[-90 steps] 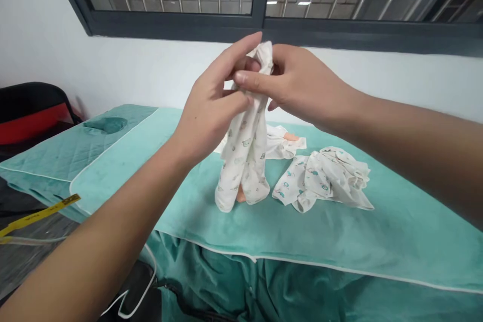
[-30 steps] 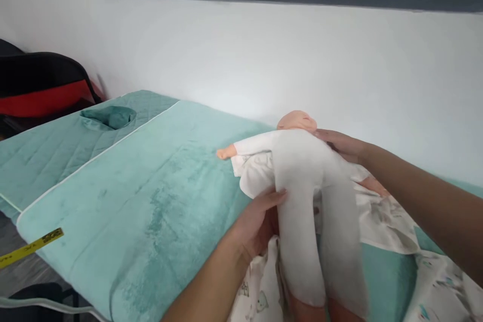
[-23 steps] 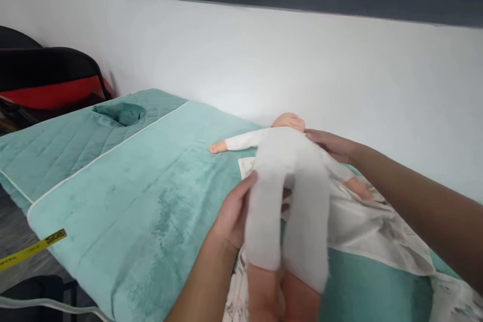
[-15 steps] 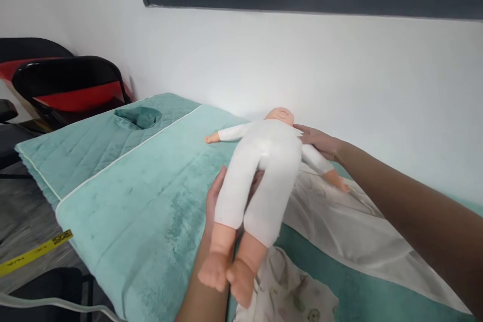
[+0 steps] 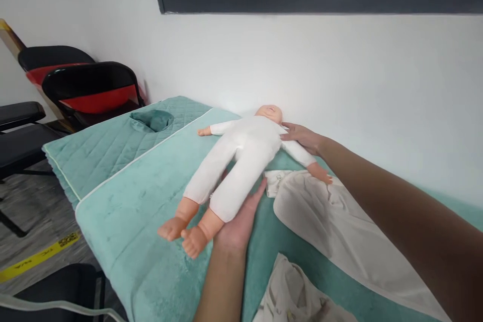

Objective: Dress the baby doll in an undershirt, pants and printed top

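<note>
Mid-frame, the doll [image 5: 251,143] has one leg gripped from below by the left hand [image 5: 238,217]; the right hand [image 5: 302,137] touches its shoulder, grip unclear. Lower left, a yellow strip [image 5: 37,258] bears barely legible letters.

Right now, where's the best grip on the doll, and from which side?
Probably scoop the doll under its torso and head, from the near, leg end: arms and legs spread out, and the wall backs the head end.

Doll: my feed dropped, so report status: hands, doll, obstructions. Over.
Left hand under one leg of doll, right hand at its shoulder. Doll on its back. Garment spread close beside, bunched cloth nearer camera; neither appears in the way.
</note>
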The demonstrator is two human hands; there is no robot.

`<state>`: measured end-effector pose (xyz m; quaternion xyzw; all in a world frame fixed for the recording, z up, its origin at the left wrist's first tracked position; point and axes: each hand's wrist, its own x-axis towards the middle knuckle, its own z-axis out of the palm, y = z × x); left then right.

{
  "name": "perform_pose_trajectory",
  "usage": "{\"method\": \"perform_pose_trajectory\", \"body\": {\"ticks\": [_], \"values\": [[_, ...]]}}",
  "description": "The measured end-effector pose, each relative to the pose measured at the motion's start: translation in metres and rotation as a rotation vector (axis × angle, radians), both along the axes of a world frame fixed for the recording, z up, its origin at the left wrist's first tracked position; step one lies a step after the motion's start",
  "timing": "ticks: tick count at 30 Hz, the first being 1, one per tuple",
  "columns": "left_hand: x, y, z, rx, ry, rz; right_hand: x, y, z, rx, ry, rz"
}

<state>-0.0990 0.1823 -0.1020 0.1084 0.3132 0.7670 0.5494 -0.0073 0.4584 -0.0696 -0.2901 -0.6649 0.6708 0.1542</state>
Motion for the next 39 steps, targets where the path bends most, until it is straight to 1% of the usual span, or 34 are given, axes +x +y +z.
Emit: {"method": "perform_pose_trajectory", "body": {"ticks": [2,3,5,8,11,15,17,19,21,22,24,27,29,31,33,36,38,39], "values": [[0.003,0.005,-0.004,0.206,-0.168,0.211,-0.009,0.002,-0.002,-0.002,0.005,0.01],[0.005,0.007,-0.006,0.274,-0.248,0.279,-0.012,0.004,-0.004,-0.009,0.016,0.016],[0.006,0.012,-0.01,0.301,-0.367,0.331,-0.017,0.006,-0.007,-0.033,0.043,0.032],[0.009,0.019,-0.016,0.27,-0.498,0.393,-0.017,0.006,-0.014,-0.063,0.069,0.025],[0.016,0.023,-0.019,0.21,-0.536,0.394,-0.008,0.001,-0.021,-0.042,0.008,-0.059],[0.036,0.022,-0.023,0.105,-0.509,0.295,0.013,-0.007,-0.026,0.027,-0.107,-0.139],[0.044,0.021,-0.025,0.081,-0.468,0.25,0.029,-0.01,-0.026,0.159,-0.22,-0.147],[0.049,0.019,-0.027,0.07,-0.397,0.223,0.051,-0.012,-0.026,0.354,-0.411,-0.161],[0.05,0.017,-0.028,0.069,-0.306,0.187,0.08,-0.017,-0.025,0.514,-0.614,-0.163],[0.05,0.017,-0.029,0.071,-0.262,0.167,0.096,-0.021,-0.024,0.564,-0.702,-0.165],[0.05,0.016,-0.03,0.078,-0.186,0.127,0.131,-0.034,-0.021,0.644,-0.871,-0.165],[0.052,0.015,-0.031,0.091,-0.108,0.077,0.177,-0.065,-0.016,0.743,-1.09,-0.138],[0.056,0.011,-0.03,0.09,-0.05,0.056,0.199,-0.091,-0.012,0.779,-1.175,-0.108],[0.06,0.001,-0.028,0.069,0.029,0.034,0.212,-0.12,-0.007,0.8,-1.222,-0.067],[0.063,-0.018,-0.026,0.025,0.123,-0.028,0.219,-0.151,-0.001,0.81,-1.237,-0.004],[0.063,-0.059,-0.022,-0.071,0.33,-0.153,0.225,-0.194,0.011,0.808,-1.217,0.113],[0.061,-0.09,-0.021,-0.14,0.536,-0.182,0.228,-0.216,0.019,0.788,-1.192,0.173],[0.061,-0.105,-0.021,-0.172,0.637,-0.17,0.23,-0.224,0.023,0.769,-1.177,0.195]]}}
